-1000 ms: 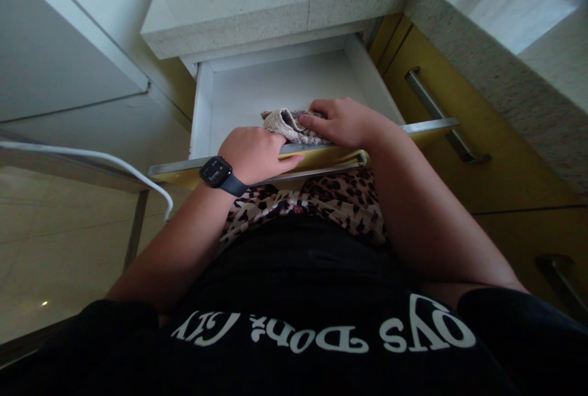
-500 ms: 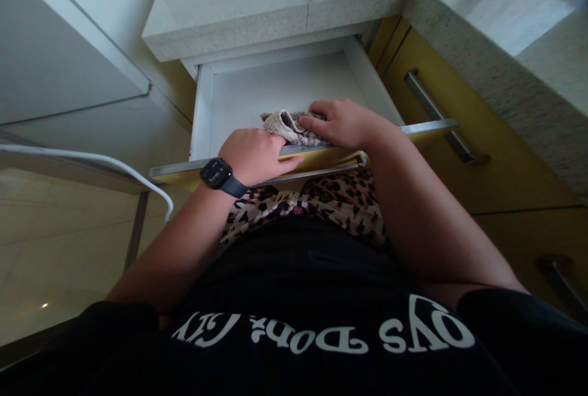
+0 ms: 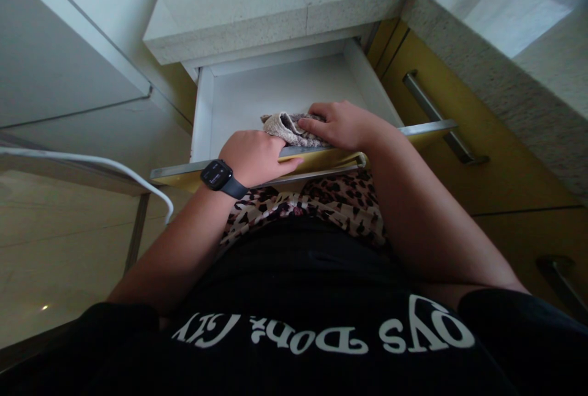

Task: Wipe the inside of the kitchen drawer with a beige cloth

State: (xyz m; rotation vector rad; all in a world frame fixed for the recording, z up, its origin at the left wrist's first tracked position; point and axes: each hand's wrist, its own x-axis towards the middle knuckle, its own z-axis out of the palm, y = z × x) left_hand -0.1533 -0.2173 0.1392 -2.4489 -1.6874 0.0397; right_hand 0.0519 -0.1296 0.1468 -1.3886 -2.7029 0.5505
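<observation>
A white drawer (image 3: 275,86) is pulled out in front of me, with a yellow front and a metal top edge. My left hand (image 3: 255,156), with a black watch on the wrist, grips that front edge (image 3: 184,170), fingers wrapped over it. My right hand (image 3: 342,125) reaches inside the drawer and presses down on a crumpled beige cloth (image 3: 283,127) lying on the drawer floor near the front. Its fingers are curled over the cloth.
A pale stone countertop (image 3: 257,3) overhangs the drawer. To the right are yellow cabinet fronts with metal bar handles (image 3: 436,117). A white cable (image 3: 92,163) runs along the left, over a tiled floor. White cabinet panels stand at the left.
The view has shifted slightly downward. Both hands and the cloth hold almost the same places.
</observation>
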